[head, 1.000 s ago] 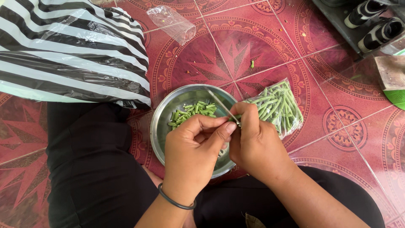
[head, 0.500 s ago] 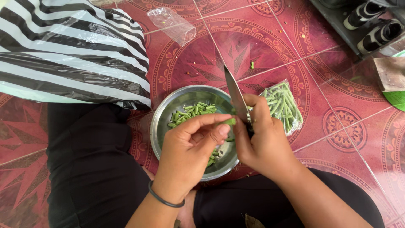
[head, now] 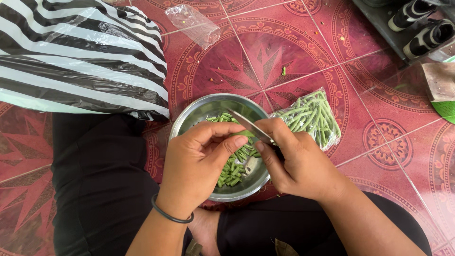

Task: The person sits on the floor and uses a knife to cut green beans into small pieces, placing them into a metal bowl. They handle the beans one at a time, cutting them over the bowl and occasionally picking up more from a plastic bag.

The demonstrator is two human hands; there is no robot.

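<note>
My left hand [head: 196, 161] pinches a green bean stalk [head: 245, 134] over a steel bowl [head: 204, 108] that rests on the floor between my knees. My right hand [head: 294, 161] grips a knife [head: 251, 127] whose blade lies across the bean, pointing up and left. Several short cut bean pieces [head: 235, 166] lie in the bowl. A clear plastic bag of whole long beans [head: 310, 116] sits on the tiles just right of the bowl.
A black-and-white striped plastic bag [head: 80, 57] fills the upper left. A crumpled clear bag [head: 194, 24] lies at the top. A stray bean piece [head: 284, 71] sits on the red patterned tiles. Shoes on a rack [head: 417, 28] occupy the top right corner.
The knife blade has swung down from pointing upward to lying across the bean. Both hands shifted slightly left and lower over the bowl, and more cut pieces show in it.
</note>
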